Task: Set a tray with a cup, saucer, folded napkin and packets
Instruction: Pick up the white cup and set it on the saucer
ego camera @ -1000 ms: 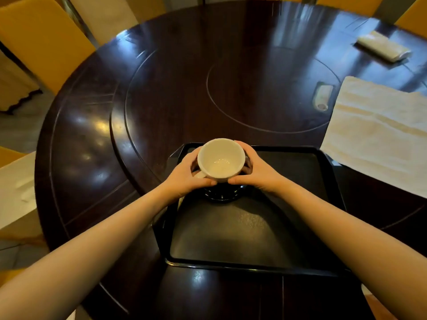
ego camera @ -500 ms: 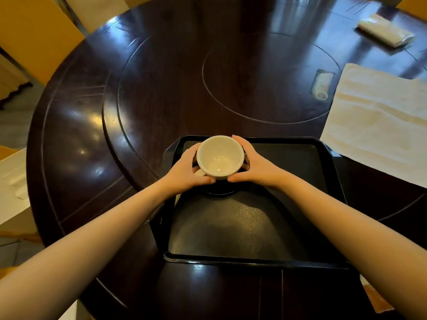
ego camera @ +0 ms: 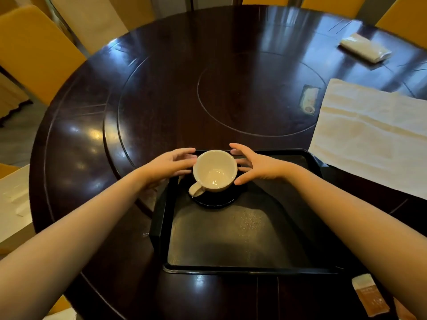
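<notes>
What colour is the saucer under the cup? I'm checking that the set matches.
Black, under a cream cup; saucer shows in the head view.

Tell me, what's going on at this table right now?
A person is setting a black rectangular tray on a dark round wooden table. An empty cream ceramic cup sits on a black saucer at the tray's far end. The left hand and right hand flank the cup with fingers spread, not gripping it. A cream cloth napkin lies unfolded to the right, and a small packet sits near the table's front edge; neither is on the tray yet.
</notes>
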### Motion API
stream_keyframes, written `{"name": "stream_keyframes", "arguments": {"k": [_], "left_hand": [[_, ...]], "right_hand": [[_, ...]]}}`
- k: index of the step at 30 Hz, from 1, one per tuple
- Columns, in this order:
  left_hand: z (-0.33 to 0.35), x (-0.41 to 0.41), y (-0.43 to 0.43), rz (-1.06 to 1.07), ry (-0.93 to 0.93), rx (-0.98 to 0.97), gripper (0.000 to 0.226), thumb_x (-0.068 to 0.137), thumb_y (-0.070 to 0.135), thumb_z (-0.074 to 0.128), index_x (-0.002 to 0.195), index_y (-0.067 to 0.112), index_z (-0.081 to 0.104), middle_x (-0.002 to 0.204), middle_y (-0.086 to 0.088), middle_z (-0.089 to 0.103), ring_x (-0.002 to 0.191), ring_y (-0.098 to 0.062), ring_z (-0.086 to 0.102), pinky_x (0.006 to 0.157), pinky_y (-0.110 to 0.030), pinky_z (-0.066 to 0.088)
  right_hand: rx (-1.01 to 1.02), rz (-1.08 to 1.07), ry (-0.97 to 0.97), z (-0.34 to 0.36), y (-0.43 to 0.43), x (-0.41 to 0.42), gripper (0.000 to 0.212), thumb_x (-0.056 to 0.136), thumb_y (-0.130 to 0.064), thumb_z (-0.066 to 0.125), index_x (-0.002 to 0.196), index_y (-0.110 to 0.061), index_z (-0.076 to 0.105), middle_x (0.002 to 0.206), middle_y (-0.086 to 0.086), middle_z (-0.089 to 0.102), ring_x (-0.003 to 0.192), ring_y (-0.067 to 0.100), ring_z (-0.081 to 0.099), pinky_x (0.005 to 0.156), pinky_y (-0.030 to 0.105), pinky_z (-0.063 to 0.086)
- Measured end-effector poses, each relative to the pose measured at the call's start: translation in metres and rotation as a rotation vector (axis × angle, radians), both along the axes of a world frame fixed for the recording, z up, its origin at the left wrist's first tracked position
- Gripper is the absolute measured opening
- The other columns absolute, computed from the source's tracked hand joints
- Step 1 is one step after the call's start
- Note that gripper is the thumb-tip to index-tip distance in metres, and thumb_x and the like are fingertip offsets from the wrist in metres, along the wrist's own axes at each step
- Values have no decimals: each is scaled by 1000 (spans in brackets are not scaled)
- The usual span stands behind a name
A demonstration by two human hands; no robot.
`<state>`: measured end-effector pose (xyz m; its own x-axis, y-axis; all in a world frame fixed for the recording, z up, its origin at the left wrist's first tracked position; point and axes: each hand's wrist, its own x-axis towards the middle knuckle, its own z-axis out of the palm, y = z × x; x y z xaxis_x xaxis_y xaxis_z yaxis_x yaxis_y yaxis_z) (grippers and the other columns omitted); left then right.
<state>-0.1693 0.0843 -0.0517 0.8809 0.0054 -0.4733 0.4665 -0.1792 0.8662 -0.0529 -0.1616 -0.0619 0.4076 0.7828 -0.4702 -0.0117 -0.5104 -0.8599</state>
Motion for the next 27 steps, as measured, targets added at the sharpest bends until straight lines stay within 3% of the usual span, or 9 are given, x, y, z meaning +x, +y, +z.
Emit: {"name": "stream_keyframes", "arguments": {"k": [3, 7, 10, 14, 22, 27], "left_hand": [[24, 23, 1, 49, 1, 53, 50, 90, 25, 56, 137, 17, 42, 137, -6, 50, 119, -18, 54, 93, -36, 51], [58, 62, -9, -183, 102, 283, 45, 92, 29, 52, 135, 18, 44, 133, -6, 53, 118, -21, 54, 95, -39, 50], [78, 92, -33, -281, 75, 432, 42, 94, 31, 50, 134, 18, 46, 126, -5, 58, 109, -19, 58, 91, -38, 52], [90, 124, -82, -315, -46, 415, 39, 92, 28, 53, 129, 17, 50, 116, -6, 62, 100, -18, 62, 83, -37, 55], [71, 161, -196, -464, -155, 353, 40, 84, 20, 66, 122, 14, 55, 110, -8, 64, 99, -21, 63, 83, -35, 55], [34, 177, -269, -507, -324, 488, 40, 79, 26, 69, 117, 16, 59, 104, -4, 68, 92, -17, 65, 83, -26, 49]], "right_hand": [[-91, 68, -46, 23, -6, 14, 96, 73, -15, 77, 146, -32, 17, 153, -3, 23, 135, 17, 33, 104, 32, 36], [-221, 143, -116, 58, -15, 37, 78, 80, -18, 71, 143, -30, 27, 149, -1, 33, 129, 18, 41, 98, 31, 43], [-287, 125, -114, 77, -29, 49, 66, 82, -19, 69, 139, -27, 36, 142, 1, 43, 122, 17, 47, 97, 35, 47], [-331, -3, -159, 84, -66, 50, 56, 84, -24, 66, 135, -23, 43, 134, 3, 51, 117, 16, 51, 93, 32, 50], [-401, -248, -259, 77, -184, 60, 46, 87, -33, 61, 129, -19, 50, 118, 0, 58, 104, 15, 59, 82, 26, 52], [-501, -317, -463, 52, -253, 72, 39, 87, -33, 62, 121, -16, 57, 118, 3, 61, 100, 16, 58, 86, 28, 48]]}}
